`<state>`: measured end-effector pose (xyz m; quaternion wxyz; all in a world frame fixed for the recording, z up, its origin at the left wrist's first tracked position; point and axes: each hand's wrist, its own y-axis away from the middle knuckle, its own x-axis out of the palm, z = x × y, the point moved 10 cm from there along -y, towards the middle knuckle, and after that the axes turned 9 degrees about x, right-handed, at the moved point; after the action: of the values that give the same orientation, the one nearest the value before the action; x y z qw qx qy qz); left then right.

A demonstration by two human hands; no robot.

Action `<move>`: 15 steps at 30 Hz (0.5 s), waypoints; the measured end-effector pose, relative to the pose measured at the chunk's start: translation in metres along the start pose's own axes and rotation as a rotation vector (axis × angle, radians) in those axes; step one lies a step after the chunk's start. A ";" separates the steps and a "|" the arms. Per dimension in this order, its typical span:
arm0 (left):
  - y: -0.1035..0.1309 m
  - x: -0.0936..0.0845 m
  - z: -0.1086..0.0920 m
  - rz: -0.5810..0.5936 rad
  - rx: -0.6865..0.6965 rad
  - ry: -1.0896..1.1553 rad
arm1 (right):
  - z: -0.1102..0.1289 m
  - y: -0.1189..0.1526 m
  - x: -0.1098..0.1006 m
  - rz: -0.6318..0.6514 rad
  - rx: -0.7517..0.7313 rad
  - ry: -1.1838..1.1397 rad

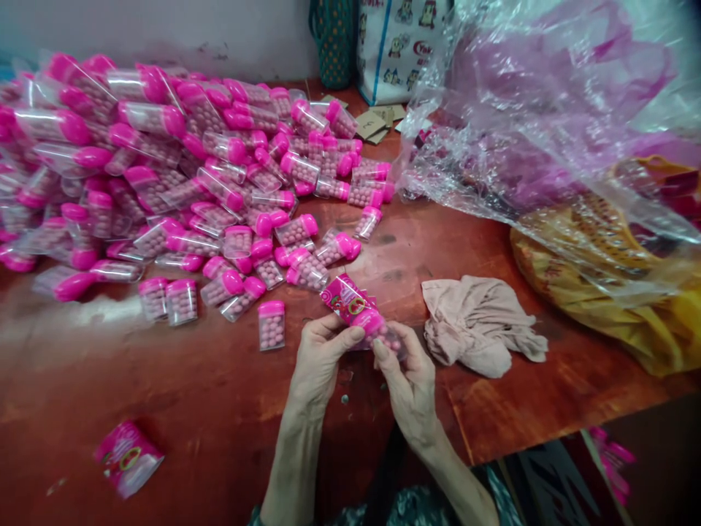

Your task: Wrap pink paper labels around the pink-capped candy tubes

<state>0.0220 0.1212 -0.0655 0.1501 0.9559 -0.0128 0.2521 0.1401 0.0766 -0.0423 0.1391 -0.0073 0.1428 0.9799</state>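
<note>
Between my two hands is a clear candy bottle [385,337] with a pink cap and pink balls inside, lying tilted above the table. A printed pink sleeve label [345,298] sits at its cap end; how far it is over the cap I cannot tell. My left hand [327,345] pinches the cap end with thumb and fingers. At the other end, the thumb and fingers of my right hand [404,365] grip the clear body. Just left of my hands an unlabelled candy bottle [272,326] stands near the pile. Another printed sleeve label [129,459] lies at the lower left.
A large pile of pink-capped bottles [164,168] covers the back left of the red-brown table [219,438]. To the right lie a crumpled cloth [479,321], a yellow bag [602,292] and clear plastic wrap [493,131]. A printed white bag [402,51] stands against the wall.
</note>
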 end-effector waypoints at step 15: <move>0.003 0.024 0.009 0.033 -0.036 0.153 | 0.010 0.000 0.006 0.008 -0.053 0.138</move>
<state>0.0467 0.1166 -0.0605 0.1639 0.9306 -0.0214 0.3267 0.1350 0.0814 -0.0329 0.1247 -0.0777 0.1263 0.9810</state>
